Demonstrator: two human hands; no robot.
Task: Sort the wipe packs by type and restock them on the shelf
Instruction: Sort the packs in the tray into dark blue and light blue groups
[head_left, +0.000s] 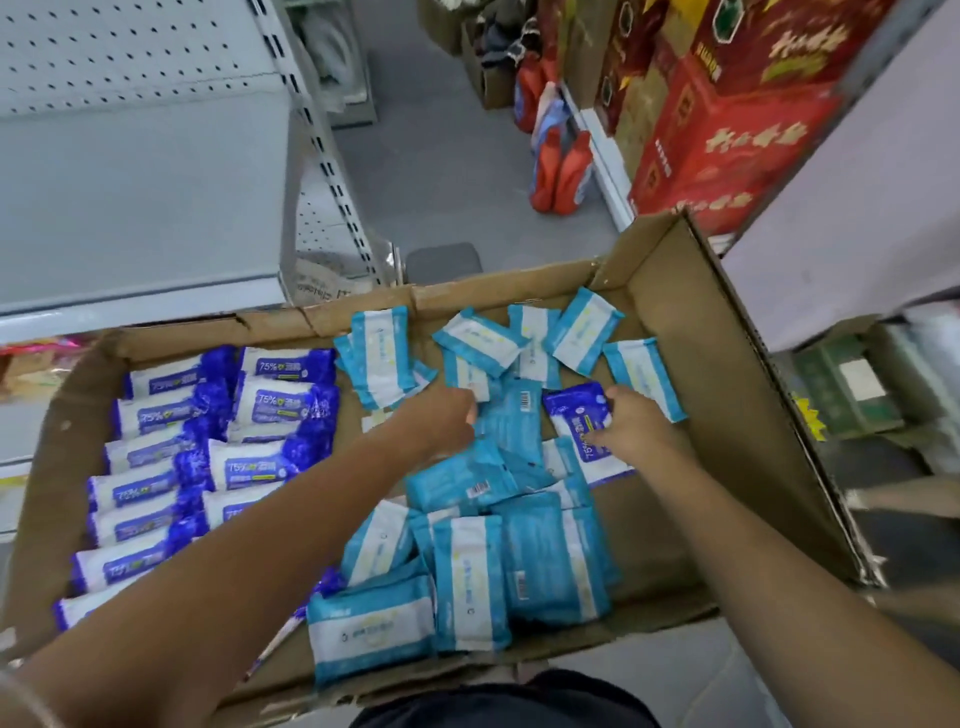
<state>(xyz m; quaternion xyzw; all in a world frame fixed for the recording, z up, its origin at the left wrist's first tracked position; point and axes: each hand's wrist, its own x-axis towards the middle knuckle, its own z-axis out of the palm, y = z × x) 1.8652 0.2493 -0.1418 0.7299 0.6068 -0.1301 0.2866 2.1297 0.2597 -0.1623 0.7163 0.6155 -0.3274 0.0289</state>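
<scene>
i am closing my right hand (631, 423) on the stray dark-blue pack (576, 410) among the light-blue packs (470, 571) to move it to its own type, while my left hand (441, 418) is curling over the pile, grip unclear.

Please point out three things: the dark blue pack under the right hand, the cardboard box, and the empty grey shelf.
Dark blue pack (574, 408), head view: its upper end beside the fingers.
Cardboard box (727, 374), head view: inner right wall.
Grey shelf (140, 208), head view: bare top surface.

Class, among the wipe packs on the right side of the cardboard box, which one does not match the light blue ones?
The dark blue and white pack under the right hand; all its neighbours are light blue.
</scene>
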